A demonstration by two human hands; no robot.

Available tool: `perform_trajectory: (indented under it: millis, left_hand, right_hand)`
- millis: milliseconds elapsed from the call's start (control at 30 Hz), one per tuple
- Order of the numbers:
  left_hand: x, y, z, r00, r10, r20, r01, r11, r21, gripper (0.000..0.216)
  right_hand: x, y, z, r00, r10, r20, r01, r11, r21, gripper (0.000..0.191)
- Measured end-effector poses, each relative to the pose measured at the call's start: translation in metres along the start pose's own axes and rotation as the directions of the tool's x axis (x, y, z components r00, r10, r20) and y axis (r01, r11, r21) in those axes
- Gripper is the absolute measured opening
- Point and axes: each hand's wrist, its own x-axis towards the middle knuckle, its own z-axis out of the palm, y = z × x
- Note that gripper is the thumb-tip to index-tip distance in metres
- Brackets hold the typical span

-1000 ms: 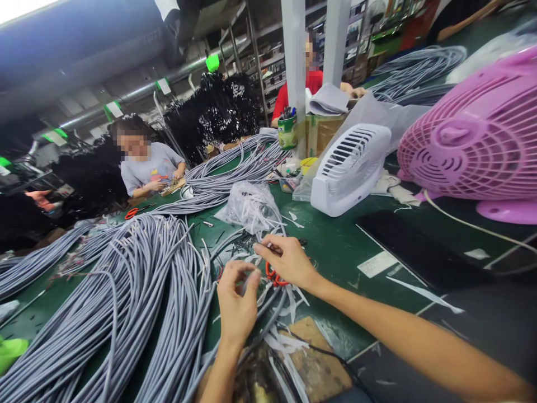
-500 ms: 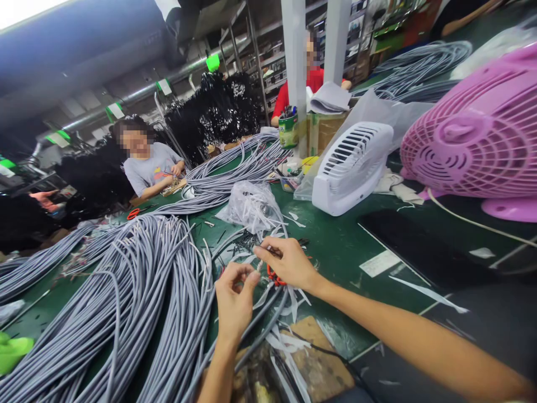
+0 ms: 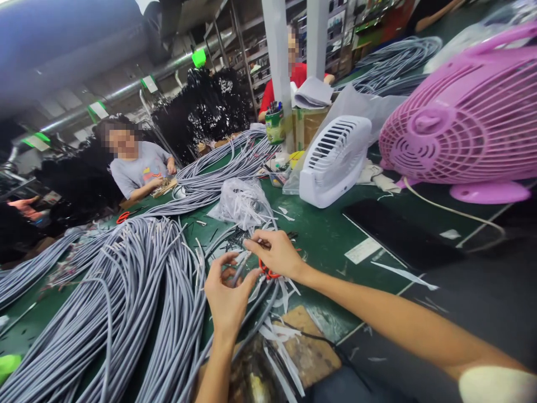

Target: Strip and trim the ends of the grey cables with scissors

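Observation:
Near the middle of the bench, my left hand [image 3: 226, 294] has its fingers curled round a grey cable [image 3: 238, 275], with the thumb held a little off it. My right hand [image 3: 279, 256] is just above and to the right, thumb and fingertips pinched near the cable's pale end. Whatever sits in that pinch is too small to make out. Orange-handled scissors [image 3: 268, 271] lie under my right hand, partly covered. Small black tube pieces [image 3: 235, 240] are scattered behind my fingers. A clear plastic bag [image 3: 243, 200] of white strips lies beyond them.
Bundled grey cables [image 3: 109, 302] cover the left side. On the right stand a white fan [image 3: 335, 162] and a pink fan [image 3: 436, 129], with a dark flat panel [image 3: 403, 232] in front. A worn board [image 3: 312, 347] lies near me. Across the bench sits a co-worker [image 3: 142, 168].
My left thumb has moved away from its fingertips, and the grey cable shows between them. My right hand stays pinched close by. The whole view has shifted slightly.

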Motion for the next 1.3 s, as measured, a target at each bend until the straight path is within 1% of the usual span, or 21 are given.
perform_trajectory:
  millis: [100,133,200,300,400,533,567,633,667,733,767,800,867,967,1033,1100,1167,1233,1300]
  left_hand:
    - [-0.0009,-0.0014,-0.0018,0.997,0.077,-0.019,-0.076,0.995,0.058,0.018]
    - [-0.0008,-0.0022,-0.0025,0.996,0.089,-0.018,-0.088,0.995,0.053,0.014]
    - [-0.0002,-0.0037,-0.0037,0.996,0.093,0.005,-0.093,0.996,0.003,0.014]
    - [0.0016,-0.0038,-0.0051,0.990,0.108,0.089,-0.100,0.991,-0.089,0.013]
    - [0.0037,-0.0015,-0.0069,0.976,0.114,0.185,-0.093,0.989,-0.115,0.013]
    - [0.0057,0.0017,-0.0088,0.962,0.114,0.249,-0.076,0.984,-0.159,0.016]
    - [0.0058,0.0021,-0.0086,0.962,0.112,0.250,-0.071,0.983,-0.167,0.017]
    - [0.0051,0.0024,-0.0071,0.975,0.087,0.207,-0.055,0.987,-0.152,0.015]
    - [0.0044,0.0022,-0.0060,0.984,0.065,0.167,-0.043,0.991,-0.127,0.013]
    - [0.0027,0.0012,-0.0037,0.996,0.041,0.083,-0.037,0.998,-0.057,0.021]
    - [0.0020,0.0004,-0.0028,0.997,0.051,0.055,-0.050,0.999,-0.019,0.024]
    - [0.0014,-0.0004,-0.0023,0.997,0.073,0.039,-0.074,0.997,0.014,0.021]
    - [0.0013,-0.0020,-0.0024,0.992,0.125,0.029,-0.126,0.991,0.049,0.011]
    - [0.0030,-0.0029,-0.0043,0.989,0.136,0.050,-0.136,0.991,-0.004,0.014]
    - [0.0041,-0.0016,-0.0057,0.984,0.148,0.100,-0.143,0.988,-0.059,0.015]
    - [0.0041,0.0006,-0.0063,0.974,0.179,0.138,-0.171,0.983,-0.073,0.016]
    - [0.0029,0.0025,-0.0055,0.974,0.192,0.123,-0.187,0.981,-0.054,0.015]
    - [0.0010,0.0031,-0.0034,0.985,0.153,0.085,-0.151,0.988,-0.022,0.009]
    - [-0.0005,0.0020,-0.0008,0.992,0.114,0.059,-0.115,0.993,0.027,0.027]
  right_hand:
    - [-0.0003,-0.0008,-0.0006,1.000,-0.004,0.002,0.004,1.000,0.003,0.037]
    - [-0.0007,-0.0013,-0.0007,1.000,-0.006,0.006,0.006,1.000,0.004,0.038]
    - [-0.0015,-0.0022,-0.0008,1.000,-0.009,0.009,0.009,1.000,0.010,0.039]
    - [-0.0020,-0.0022,-0.0010,1.000,-0.007,0.011,0.007,1.000,0.022,0.038]
    - [-0.0012,-0.0009,-0.0014,1.000,-0.001,0.015,0.001,1.000,0.025,0.033]
    - [0.0008,0.0009,-0.0022,1.000,0.001,0.008,-0.001,1.000,0.017,0.029]
    - [0.0012,0.0011,-0.0023,1.000,-0.002,0.004,0.001,1.000,0.015,0.029]
    - [0.0014,0.0010,-0.0022,1.000,-0.007,-0.001,0.007,1.000,0.010,0.029]
    - [0.0012,0.0006,-0.0020,1.000,-0.009,0.000,0.009,1.000,0.008,0.029]
    - [0.0001,-0.0007,-0.0017,1.000,-0.011,0.004,0.011,1.000,0.003,0.031]
    - [-0.0006,-0.0016,-0.0015,1.000,-0.012,0.006,0.012,1.000,0.001,0.033]
    - [-0.0014,-0.0024,-0.0014,1.000,-0.014,0.009,0.014,1.000,-0.001,0.036]
    - [-0.0025,-0.0037,-0.0012,1.000,-0.016,0.013,0.016,1.000,-0.003,0.040]
    - [-0.0027,-0.0037,-0.0014,1.000,-0.011,0.021,0.011,1.000,0.002,0.042]
    - [-0.0018,-0.0026,-0.0018,1.000,-0.007,0.017,0.007,1.000,0.009,0.040]
    - [-0.0007,-0.0014,-0.0022,1.000,-0.009,0.009,0.008,1.000,0.013,0.037]
    - [0.0002,-0.0007,-0.0025,1.000,-0.013,0.004,0.013,1.000,0.017,0.036]
    - [0.0007,-0.0006,-0.0022,1.000,-0.012,0.004,0.012,1.000,0.016,0.038]
    - [0.0009,-0.0005,-0.0015,1.000,-0.005,0.002,0.005,1.000,0.011,0.040]
